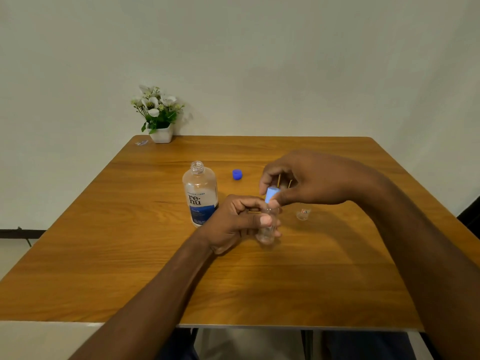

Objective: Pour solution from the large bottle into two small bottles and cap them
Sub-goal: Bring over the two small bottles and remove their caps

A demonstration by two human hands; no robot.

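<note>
The large clear bottle (200,193) with a blue and white label stands open, without a cap, at the middle of the wooden table (130,255). Its dark blue cap (237,174) lies apart, behind and to the right. My left hand (239,222) grips a small clear bottle (267,227) upright just above the table. My right hand (306,178) pinches a light blue cap (271,194) and holds it tilted right at the small bottle's neck. Another small clear object (303,214) with a red mark lies on the table to the right; whether it is the second small bottle is unclear.
A white pot of white flowers (159,118) stands at the table's far left corner, beside a small clear scrap (141,143). A plain wall rises behind the table. The table's front edge runs near my forearms.
</note>
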